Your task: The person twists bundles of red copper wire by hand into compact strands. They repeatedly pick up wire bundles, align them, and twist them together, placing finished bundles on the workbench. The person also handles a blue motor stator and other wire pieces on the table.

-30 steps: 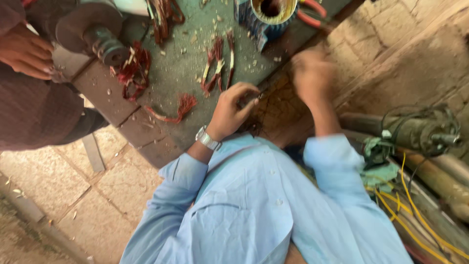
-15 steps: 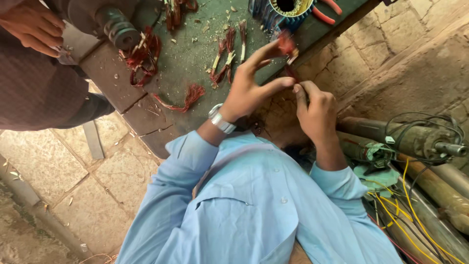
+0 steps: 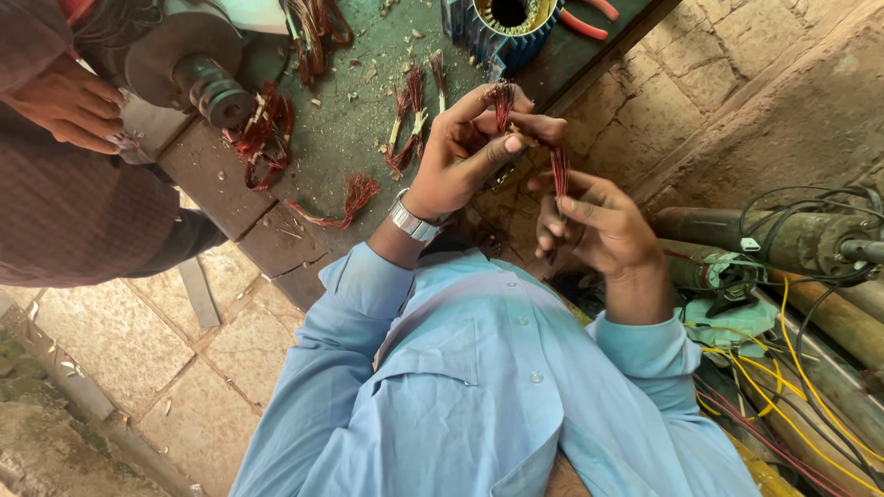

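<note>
The left hand (image 3: pixel 460 152) pinched a frayed tuft of reddish copper wire (image 3: pixel 502 97) between thumb and forefinger, just above the middle of the frame; the right hand (image 3: pixel 594 221) gripped a second thin strand bundle (image 3: pixel 559 170) upright in its fingers. Half a second before, both hands had been closer together with one tuft between them; now they stood apart, each with its own. A metal-link wristwatch (image 3: pixel 412 221) banded the left wrist. Beyond, the scuffed green bench (image 3: pixel 368 129) carried more cut wire tufts (image 3: pixel 350 198), and a blue ribbed stator housing (image 3: pixel 502 23) sat at the top edge. Another person's hand (image 3: pixel 64 106) rested upper left.
</note>
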